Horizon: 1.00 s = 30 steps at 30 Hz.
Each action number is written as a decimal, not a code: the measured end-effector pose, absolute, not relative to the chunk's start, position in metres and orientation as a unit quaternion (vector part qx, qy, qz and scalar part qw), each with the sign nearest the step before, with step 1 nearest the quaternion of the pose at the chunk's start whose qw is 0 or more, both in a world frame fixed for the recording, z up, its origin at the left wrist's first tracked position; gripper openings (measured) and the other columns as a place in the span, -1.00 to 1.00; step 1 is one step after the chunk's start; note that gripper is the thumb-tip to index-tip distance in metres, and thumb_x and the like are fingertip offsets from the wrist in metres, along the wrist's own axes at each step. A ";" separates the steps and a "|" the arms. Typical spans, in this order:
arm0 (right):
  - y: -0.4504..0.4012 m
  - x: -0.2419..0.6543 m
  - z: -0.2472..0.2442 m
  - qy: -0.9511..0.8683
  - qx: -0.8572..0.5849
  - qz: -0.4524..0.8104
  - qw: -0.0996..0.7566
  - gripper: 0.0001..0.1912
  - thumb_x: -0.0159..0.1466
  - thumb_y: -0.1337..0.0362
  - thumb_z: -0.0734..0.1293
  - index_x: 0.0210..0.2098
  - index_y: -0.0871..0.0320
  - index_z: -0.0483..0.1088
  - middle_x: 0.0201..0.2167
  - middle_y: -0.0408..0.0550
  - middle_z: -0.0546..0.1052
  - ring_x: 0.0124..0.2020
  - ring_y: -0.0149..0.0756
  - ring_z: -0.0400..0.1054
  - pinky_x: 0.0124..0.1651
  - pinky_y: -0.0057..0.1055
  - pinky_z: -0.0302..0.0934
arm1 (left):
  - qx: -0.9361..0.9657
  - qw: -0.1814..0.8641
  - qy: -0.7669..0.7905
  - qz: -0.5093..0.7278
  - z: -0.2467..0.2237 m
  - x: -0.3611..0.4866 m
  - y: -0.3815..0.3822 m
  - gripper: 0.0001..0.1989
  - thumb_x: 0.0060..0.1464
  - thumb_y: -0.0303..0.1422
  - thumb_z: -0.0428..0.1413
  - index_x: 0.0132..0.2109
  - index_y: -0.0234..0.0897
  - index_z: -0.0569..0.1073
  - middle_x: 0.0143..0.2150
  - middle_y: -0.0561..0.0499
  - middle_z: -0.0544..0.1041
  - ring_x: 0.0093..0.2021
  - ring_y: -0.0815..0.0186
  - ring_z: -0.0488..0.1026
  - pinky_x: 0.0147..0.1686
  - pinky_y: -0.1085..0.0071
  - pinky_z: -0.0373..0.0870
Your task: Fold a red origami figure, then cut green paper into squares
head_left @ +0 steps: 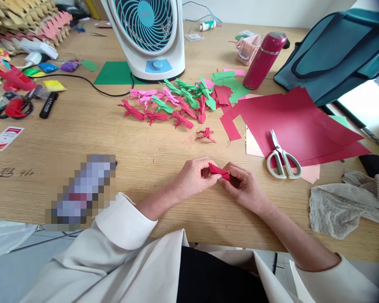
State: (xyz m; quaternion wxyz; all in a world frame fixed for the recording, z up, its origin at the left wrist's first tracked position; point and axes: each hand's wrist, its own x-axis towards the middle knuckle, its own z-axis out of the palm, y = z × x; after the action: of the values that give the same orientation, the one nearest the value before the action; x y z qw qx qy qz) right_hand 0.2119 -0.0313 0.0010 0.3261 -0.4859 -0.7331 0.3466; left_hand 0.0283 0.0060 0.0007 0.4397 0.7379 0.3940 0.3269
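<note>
The left hand (194, 174) and the right hand (244, 185) of the person are pinching between closed fingertips a small, red, pointed piece of folded paper (219, 171), which they are holding above the light brown wooden table (164, 147). This piece is probably feeling very light, rather stiff at its creases, but easy to crush, so its layered edges near both ends are offering the safest grip. Beyond it, angular, many-pointed paper figures (181, 120) are lying close together, and white-handled metal scissors (278, 149) are resting partly on large, smooth red sheets (290, 118)
</note>
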 end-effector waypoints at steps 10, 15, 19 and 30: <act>-0.034 0.209 0.003 -0.740 -0.480 0.341 0.324 -0.80 0.27 0.37 0.27 -0.47 0.13 0.20 -0.47 -0.16 0.27 -0.49 -0.40 0.11 -0.44 -0.41 0.00 | 0.728 0.456 0.406 0.311 -0.001 0.030 0.003 -0.93 0.03 -0.44 0.14 -0.40 -0.32 0.42 -0.50 0.12 0.40 -0.49 0.46 0.30 -0.45 0.51 0.22; -0.034 0.208 0.002 -0.723 -0.494 0.342 0.340 -0.83 0.27 0.38 0.27 -0.45 0.13 0.22 -0.48 -0.18 0.25 -0.49 -0.40 0.11 -0.45 -0.41 0.00 | 0.729 0.445 0.420 0.307 -0.001 0.029 0.003 -0.86 0.09 -0.33 0.17 -0.35 -0.33 0.44 -0.46 0.10 0.42 -0.46 0.44 0.31 -0.43 0.49 0.23; -0.034 0.207 0.001 -0.713 -0.505 0.346 0.342 -0.84 0.27 0.36 0.27 -0.44 0.13 0.24 -0.49 -0.19 0.24 -0.50 -0.41 0.10 -0.45 -0.42 -0.01 | 0.726 0.446 0.420 0.311 -0.003 0.028 0.005 -0.80 0.09 -0.26 0.20 -0.34 -0.33 0.46 -0.43 0.08 0.43 -0.43 0.42 0.32 -0.42 0.48 0.24; -0.032 0.208 0.001 -0.711 -0.503 0.351 0.342 -0.78 0.28 0.36 0.27 -0.47 0.12 0.16 -0.49 -0.21 0.20 -0.48 -0.41 0.08 -0.42 -0.42 -0.01 | 0.764 0.330 0.425 0.355 0.000 0.030 0.002 -0.84 0.11 -0.39 0.16 -0.40 -0.32 0.38 -0.44 0.08 0.38 -0.42 0.41 0.29 -0.39 0.48 0.23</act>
State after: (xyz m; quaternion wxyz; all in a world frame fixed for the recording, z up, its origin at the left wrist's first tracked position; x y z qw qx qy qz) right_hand 0.2077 -0.0322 0.0015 0.3422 -0.5034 -0.7113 0.3515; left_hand 0.0303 0.0020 -0.0003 0.3302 0.7644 0.4254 0.3546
